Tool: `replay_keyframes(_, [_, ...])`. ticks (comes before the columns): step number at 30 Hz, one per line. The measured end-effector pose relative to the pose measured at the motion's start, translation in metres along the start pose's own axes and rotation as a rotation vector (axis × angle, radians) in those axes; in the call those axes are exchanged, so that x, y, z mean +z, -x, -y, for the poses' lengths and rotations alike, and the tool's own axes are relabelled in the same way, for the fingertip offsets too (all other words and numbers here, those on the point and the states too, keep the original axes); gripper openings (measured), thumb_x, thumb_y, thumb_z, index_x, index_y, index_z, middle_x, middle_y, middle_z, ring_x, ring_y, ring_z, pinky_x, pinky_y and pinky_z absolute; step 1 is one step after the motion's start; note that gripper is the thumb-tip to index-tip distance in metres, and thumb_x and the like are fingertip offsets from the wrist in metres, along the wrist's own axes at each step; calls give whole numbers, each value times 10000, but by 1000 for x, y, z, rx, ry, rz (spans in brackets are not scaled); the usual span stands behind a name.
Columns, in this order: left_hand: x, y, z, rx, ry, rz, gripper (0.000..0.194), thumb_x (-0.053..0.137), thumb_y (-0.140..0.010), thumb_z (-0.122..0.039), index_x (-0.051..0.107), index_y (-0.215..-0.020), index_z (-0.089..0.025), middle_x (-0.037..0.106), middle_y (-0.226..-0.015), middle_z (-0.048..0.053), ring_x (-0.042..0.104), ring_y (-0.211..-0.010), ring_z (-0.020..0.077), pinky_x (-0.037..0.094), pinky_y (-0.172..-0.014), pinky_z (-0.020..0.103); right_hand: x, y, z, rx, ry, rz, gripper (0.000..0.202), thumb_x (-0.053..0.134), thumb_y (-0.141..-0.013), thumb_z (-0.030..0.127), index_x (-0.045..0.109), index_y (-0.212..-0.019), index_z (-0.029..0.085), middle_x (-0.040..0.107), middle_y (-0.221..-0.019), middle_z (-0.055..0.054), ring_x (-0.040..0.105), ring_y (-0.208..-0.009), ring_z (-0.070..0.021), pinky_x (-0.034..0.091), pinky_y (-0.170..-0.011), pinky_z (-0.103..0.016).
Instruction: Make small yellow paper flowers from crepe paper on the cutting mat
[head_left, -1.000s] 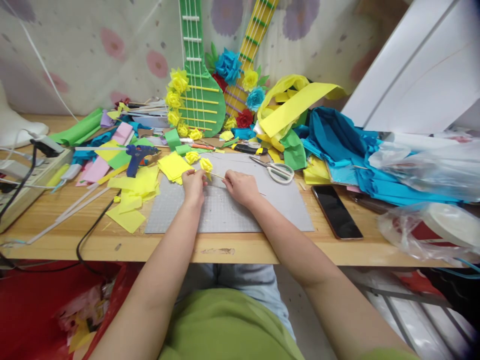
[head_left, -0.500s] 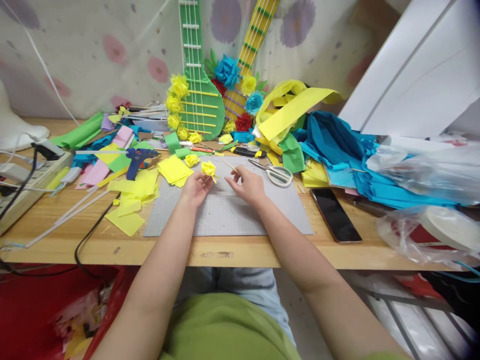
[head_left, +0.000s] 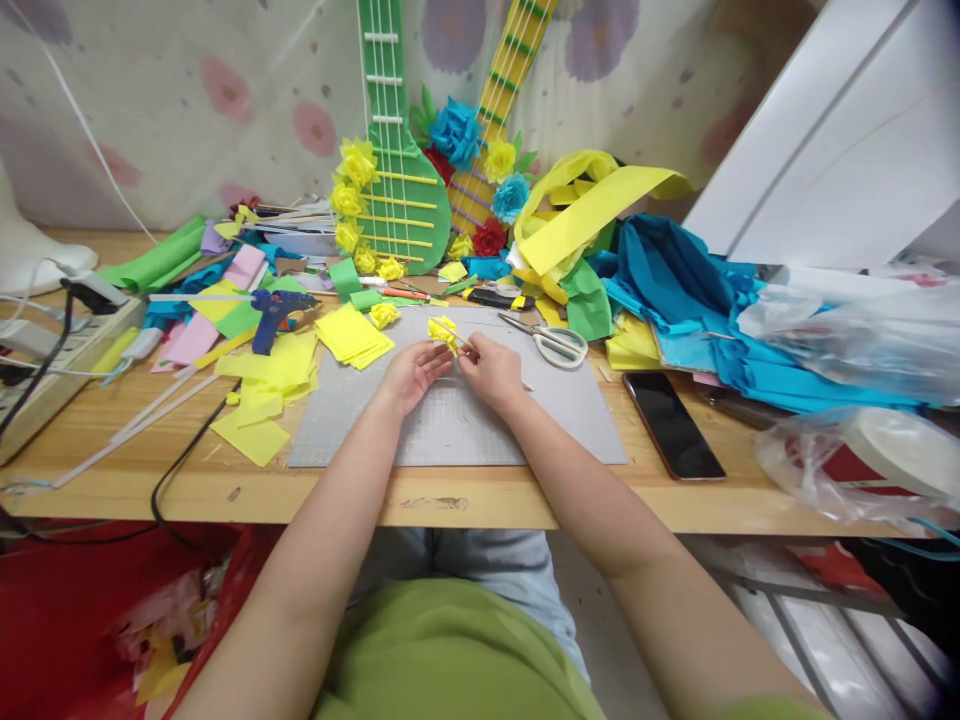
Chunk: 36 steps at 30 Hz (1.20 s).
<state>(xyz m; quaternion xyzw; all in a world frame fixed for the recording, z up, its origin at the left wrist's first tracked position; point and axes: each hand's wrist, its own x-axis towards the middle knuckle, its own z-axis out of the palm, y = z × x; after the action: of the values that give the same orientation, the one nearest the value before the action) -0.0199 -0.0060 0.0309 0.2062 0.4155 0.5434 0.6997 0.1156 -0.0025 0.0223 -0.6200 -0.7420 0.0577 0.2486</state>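
A small yellow paper flower is between my hands, above the grey cutting mat. My left hand is turned palm up, its fingers loosely stretched towards the base of the flower. Pinched in my right hand is a thin stick whose tip lies against the petals. The right fingertips also meet the flower's lower end, so which hand bears it is hard to see. Left of the hands lies a stack of yellow paper squares, with another yellow paper flower beside it.
White-handled scissors and a phone lie to the right. On the left are a blue glue gun, loose yellow sheets and a power strip. A green paper instrument with yellow flowers stands behind, near blue crepe paper.
The flower and my left hand have shifted to the right. My right hand has come closer, and its stick now touches the flower. My left fingers have straightened somewhat.
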Motion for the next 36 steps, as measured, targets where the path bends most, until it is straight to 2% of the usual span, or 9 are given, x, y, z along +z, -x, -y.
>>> replay_keyframes(6, [2, -1, 6, 15, -39, 84, 138, 582, -671, -123, 561, -807, -111, 662, -798, 101, 644, -757, 162, 504, -760, 295, 1, -3, -4, 33, 51, 0, 192, 415, -808, 339, 564, -821, 218, 668, -811, -28, 582, -724, -166, 301, -583, -255])
replay_keyframes(16, [0, 2, 2, -1, -43, 25, 202, 591, -664, -120, 535, -858, -126, 658, -822, 104, 646, -778, 179, 515, -713, 308, 1, -3, -3, 31, 74, 21, 168, 425, -800, 302, 568, -827, 217, 674, -818, -29, 590, -729, -170, 294, -580, -259])
replay_keyframes(25, [-1, 1, 0, 46, -37, -25, 217, 619, -630, -111, 533, -827, -142, 643, -813, 61, 626, -760, 142, 504, -688, 269, 0, -2, 0, -7, 106, 48, 178, 418, -809, 291, 569, -853, 208, 673, -818, -38, 592, -734, -179, 286, -575, -263])
replay_keyframes(32, [5, 0, 9, 249, -233, -131, 300, 649, -601, -114, 493, -855, -149, 614, -712, 15, 604, -650, 115, 503, -606, 257, 4, 1, 5, -161, 134, 86, 196, 407, -819, 280, 576, -883, 203, 664, -845, -57, 575, -785, -180, 295, -605, -257])
replay_keyframes(36, [5, -2, 13, 289, -313, -169, 318, 656, -617, -155, 470, -874, -145, 603, -676, 2, 598, -603, 115, 500, -576, 263, 4, 2, 5, -256, 152, 113, 226, 375, -835, 268, 570, -923, 197, 659, -874, -59, 566, -792, -172, 280, -600, -252])
